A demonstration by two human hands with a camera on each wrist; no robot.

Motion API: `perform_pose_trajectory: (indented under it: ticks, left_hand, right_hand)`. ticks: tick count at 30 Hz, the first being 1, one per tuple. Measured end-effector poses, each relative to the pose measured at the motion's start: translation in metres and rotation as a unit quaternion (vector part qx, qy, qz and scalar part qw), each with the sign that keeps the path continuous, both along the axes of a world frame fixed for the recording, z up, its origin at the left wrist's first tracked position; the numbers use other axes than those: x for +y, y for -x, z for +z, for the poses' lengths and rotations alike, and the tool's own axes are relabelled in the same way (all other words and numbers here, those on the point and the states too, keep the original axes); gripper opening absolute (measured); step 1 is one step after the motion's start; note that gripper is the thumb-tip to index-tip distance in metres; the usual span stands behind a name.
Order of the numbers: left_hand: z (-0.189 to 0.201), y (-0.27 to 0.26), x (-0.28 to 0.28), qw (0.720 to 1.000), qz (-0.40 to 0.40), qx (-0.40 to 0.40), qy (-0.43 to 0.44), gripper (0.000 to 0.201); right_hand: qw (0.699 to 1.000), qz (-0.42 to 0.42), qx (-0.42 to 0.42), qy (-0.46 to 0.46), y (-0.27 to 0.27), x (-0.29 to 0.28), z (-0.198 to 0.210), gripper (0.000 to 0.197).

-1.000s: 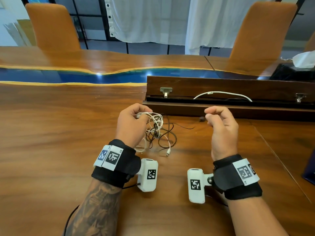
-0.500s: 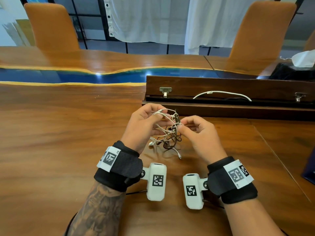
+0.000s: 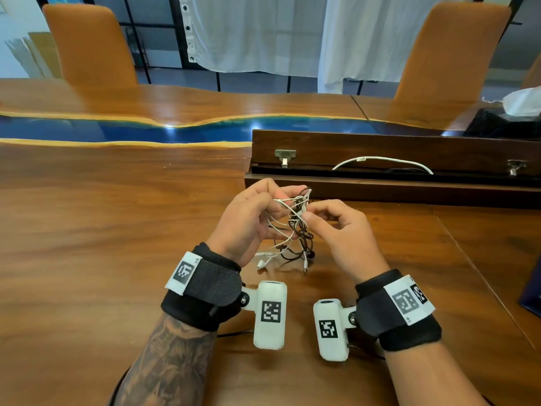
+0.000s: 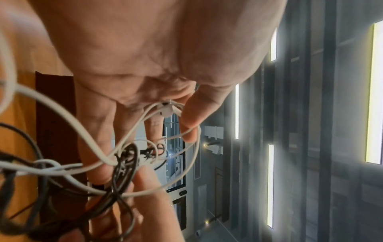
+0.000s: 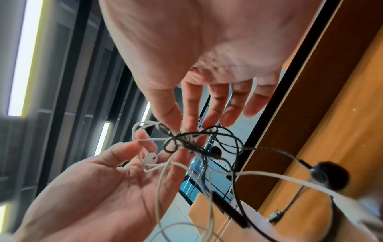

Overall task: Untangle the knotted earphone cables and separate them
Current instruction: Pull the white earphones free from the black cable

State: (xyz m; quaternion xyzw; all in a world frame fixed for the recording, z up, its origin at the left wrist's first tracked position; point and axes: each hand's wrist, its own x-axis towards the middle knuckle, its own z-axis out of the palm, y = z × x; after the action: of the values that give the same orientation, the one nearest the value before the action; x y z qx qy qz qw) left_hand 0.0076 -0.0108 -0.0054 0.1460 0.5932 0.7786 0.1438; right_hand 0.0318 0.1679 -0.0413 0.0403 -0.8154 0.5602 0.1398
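Two earphone cables, one white (image 3: 288,213) and one black (image 3: 299,233), hang knotted above the wooden surface (image 3: 96,235) between two hands: the left hand (image 3: 248,222) pinches a white earbud (image 5: 150,159), the right hand (image 3: 341,232) pinches the knot (image 5: 182,139).

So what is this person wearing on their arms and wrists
Both forearms are bare; the left forearm is tattooed. Each wrist has a black fabric wrist strap bearing a white tag with a black square code. A white rounded camera block, also coded, is bolted to each strap.
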Motion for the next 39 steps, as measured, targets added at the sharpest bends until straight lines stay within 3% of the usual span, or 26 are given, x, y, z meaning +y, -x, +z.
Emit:
perform_pose_trajectory:
  ticks: [5, 10, 13, 18, 21, 23, 26, 29, 34, 39]
  left_hand:
    - [0.001, 0.003, -0.001, 0.998, 0.056, -0.018, -0.004, 0.024]
    - [-0.007, 0.010, -0.002, 0.985, 0.140, -0.031, 0.093, 0.019]
    - [-0.006, 0.009, -0.002, 0.978, 0.129, -0.006, 0.167, 0.018]
    - [-0.002, 0.006, 0.004, 0.977, 0.129, 0.073, 0.154, 0.044]
    - [-0.003, 0.006, 0.001, 0.989, 0.073, 0.062, 0.112, 0.056]
    - [-0.002, 0.007, 0.000, 0.992, 0.074, 0.046, 0.093, 0.045]
    - [-0.004, 0.004, 0.007, 0.973, 0.110, 0.092, 0.179, 0.027]
    - [-0.013, 0.003, 0.012, 0.961, 0.074, 0.129, 0.235, 0.024]
    - [-0.013, 0.006, 0.010, 0.969, 0.095, 0.109, 0.198, 0.006]
    - [-0.014, 0.010, 0.012, 0.978, 0.131, 0.040, 0.160, 0.007]
  right_hand:
    - [0.999, -0.034, 0.018, 0.016, 0.003, 0.003, 0.000, 0.016]
    - [0.995, -0.080, 0.043, 0.041, 0.003, -0.001, 0.000, 0.018]
    - [0.992, -0.083, 0.031, 0.084, 0.004, 0.002, 0.001, 0.017]
    - [0.996, -0.044, 0.008, 0.076, 0.002, 0.000, 0.003, 0.014]
    - [0.996, -0.062, 0.012, 0.059, 0.002, 0.000, 0.001, 0.014]
    - [0.996, -0.069, 0.018, 0.056, 0.003, 0.003, 0.001, 0.014]
    - [0.998, -0.020, 0.034, 0.055, 0.000, 0.001, 0.004, 0.012]
    - [0.998, 0.033, 0.053, 0.026, -0.004, -0.004, 0.006, 0.009]
    - [0.998, -0.006, 0.047, 0.038, 0.000, -0.001, 0.003, 0.015]
    - [0.986, 0.011, 0.017, 0.167, 0.000, -0.009, 0.003, 0.019]
